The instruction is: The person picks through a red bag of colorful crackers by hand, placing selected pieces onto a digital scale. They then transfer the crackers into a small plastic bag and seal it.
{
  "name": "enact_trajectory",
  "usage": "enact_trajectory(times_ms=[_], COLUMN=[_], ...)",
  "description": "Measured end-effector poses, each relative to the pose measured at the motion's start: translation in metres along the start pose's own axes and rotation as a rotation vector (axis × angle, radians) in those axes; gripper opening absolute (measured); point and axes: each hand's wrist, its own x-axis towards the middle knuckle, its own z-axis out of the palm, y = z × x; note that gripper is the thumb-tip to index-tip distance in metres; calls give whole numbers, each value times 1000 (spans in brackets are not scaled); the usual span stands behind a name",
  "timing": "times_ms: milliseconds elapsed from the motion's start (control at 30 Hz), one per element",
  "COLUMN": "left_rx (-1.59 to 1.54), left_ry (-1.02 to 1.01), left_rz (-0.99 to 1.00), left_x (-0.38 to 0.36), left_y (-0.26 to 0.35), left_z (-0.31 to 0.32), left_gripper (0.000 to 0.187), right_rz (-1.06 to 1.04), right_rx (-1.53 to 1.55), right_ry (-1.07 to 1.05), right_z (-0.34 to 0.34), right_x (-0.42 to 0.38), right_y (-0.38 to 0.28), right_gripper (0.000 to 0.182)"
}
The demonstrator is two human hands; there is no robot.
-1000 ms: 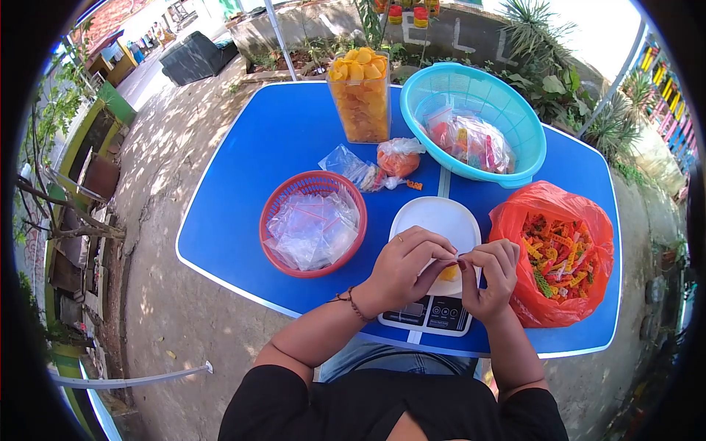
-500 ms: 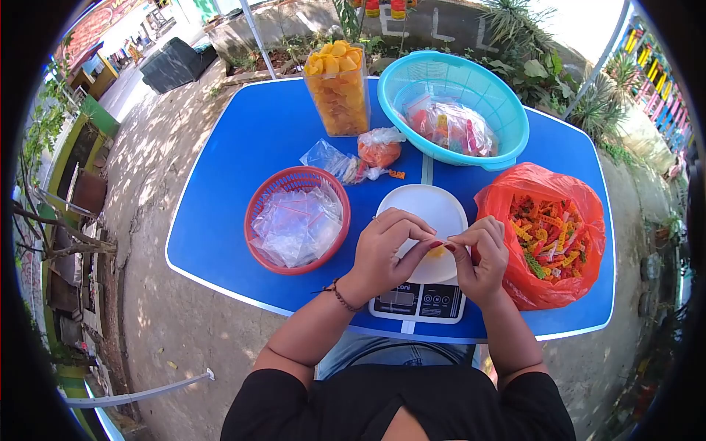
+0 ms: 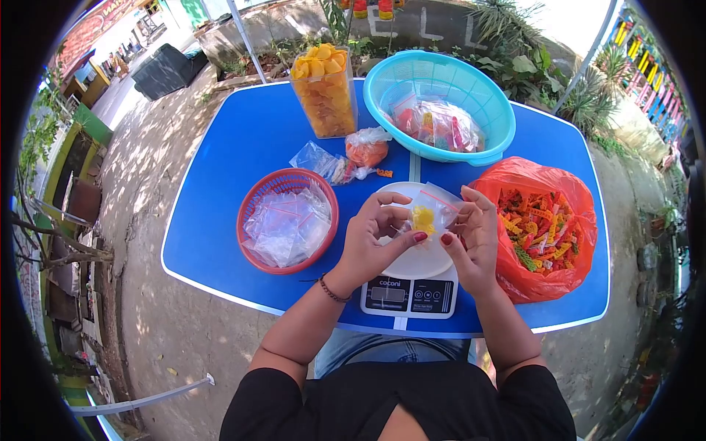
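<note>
Both hands are over the white round plate [image 3: 401,259] of a kitchen scale [image 3: 408,295]. Between them is a small clear zip bag [image 3: 436,203] with a red stripe along its top and yellow pieces inside. My left hand [image 3: 379,231] has its fingers curled round the bag's left side, thumb at its lower part. My right hand [image 3: 474,239] holds the bag's right side between thumb and fingers. A red basket [image 3: 250,253] of empty clear bags is to the left. On the right an open red plastic bag [image 3: 581,261] holds colourful twisted pieces.
At the back of the blue table [image 3: 213,176] are a tall clear container [image 3: 323,99] of yellow chips and a turquoise basket [image 3: 485,81] with filled bags. Small plastic bags [image 3: 365,149], one with orange contents, lie before them. The red bag is close by my right hand.
The hands have opened out from a close pinch, and the small bag with its red stripe and yellow contents now shows between them. The view has shifted slightly.
</note>
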Motion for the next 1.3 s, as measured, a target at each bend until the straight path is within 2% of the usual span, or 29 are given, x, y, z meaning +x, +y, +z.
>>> enact_trajectory(times_ms=[33, 133, 167, 233, 333, 367, 467, 500, 600, 633, 733, 833, 933, 1033, 1133, 1300], left_rx=[-41, -121, -73, 19, 422, 454, 489, 576, 879, 971, 1151, 1340, 1317, 1278, 1183, 1273], left_ry=[17, 0, -20, -62, -62, -39, 2, 13, 115, 99, 138, 56, -12, -53, -29, 194], left_rz=[-34, -53, -12, 71, 166, 129, 230, 295, 294, 164, 186, 22, 19, 21, 82, 153], left_x=[0, 3, 4, 7, 18, 25, 59, 73, 102, 108, 123, 116, 99, 75, 47, 2], left_y=[-4, -11, -10, 3, 31, 31, 30, 20, 17, 26, 11, 17, 19, 18, 30, 46], left_z=[-3, -4, -2, 4, 12, 15, 21, 19, 19, 20, 16, 15, 8, 0, -6, -33], left_gripper=[58, 46, 45, 42, 40, 46, 44, 46, 46, 55, 71, 86, 89, 84, 75, 46], right_rz=[25, 67, 24, -19, -82, -101, -204, -113, -167, -120, -203, -212, -230, -298, -478, -489], right_rx=[-114, -59, -72, -105, -298, -388, -475, -512, -606, -613, -709, -988, -813, -840, -889, -766], right_ry=[-123, -169, -162, -89, -19, -6, 2, -32, -37, -54, -148, -203, -284, -282, -287, -501], right_z=[-3, 4, 4, 1, -6, -8, -8, -6, -3, -3, -8, -11, -15, -12, 5, 46], right_x=[1, -3, -2, 2, 18, 27, 66, 77, 113, 124, 152, 153, 141, 121, 102, 85], right_y=[0, -1, 3, 8, 3, 0, -1, -11, -3, -2, 19, 25, 17, 11, 1, -3], right_gripper=[75, 76, 75, 68, 51, 44, 22, 13, 12, 8, 16, 25, 26, 25, 27, 21])
